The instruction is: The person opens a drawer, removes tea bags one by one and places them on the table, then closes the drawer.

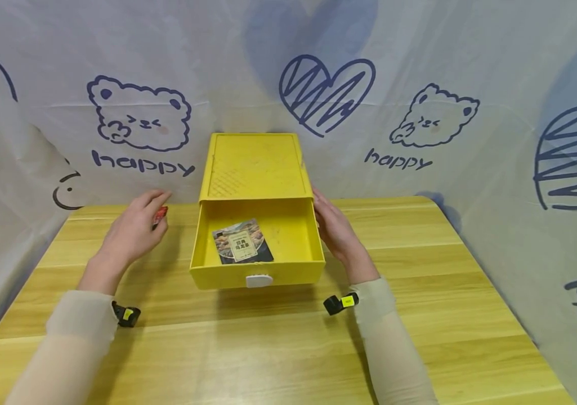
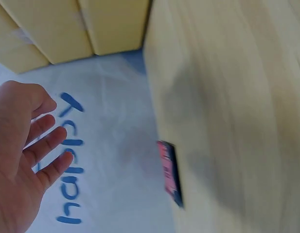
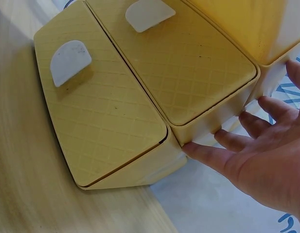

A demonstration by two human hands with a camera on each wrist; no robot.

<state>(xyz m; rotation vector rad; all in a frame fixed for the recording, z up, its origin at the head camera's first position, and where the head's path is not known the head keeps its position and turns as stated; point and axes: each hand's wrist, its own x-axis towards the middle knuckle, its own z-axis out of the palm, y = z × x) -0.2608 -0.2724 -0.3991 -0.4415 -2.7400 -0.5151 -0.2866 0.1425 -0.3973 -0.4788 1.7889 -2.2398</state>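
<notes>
A yellow drawer cabinet [image 1: 255, 166] stands at the back of the table with its top drawer [image 1: 293, 236] pulled out. In that drawer lies a square tea packet [image 1: 242, 242]. The fingers of my right hand [image 1: 336, 228] touch the cabinet's right side, spread nearly straight along it in the right wrist view. My left hand [image 1: 138, 228], fingers loosely bent, is to the left of the cabinet and holds nothing. A small red packet [image 2: 170, 172] lies near the table's back edge, apart from the left hand; in the head view the fingers partly hide it.
Two lower drawers with white handles [image 3: 70, 62] are closed below the open one. The wooden table [image 1: 268, 349] reaches back to a white printed cloth [image 1: 237, 67] hung behind and at the sides. A white handle [image 1: 259, 280] juts from the open drawer's front.
</notes>
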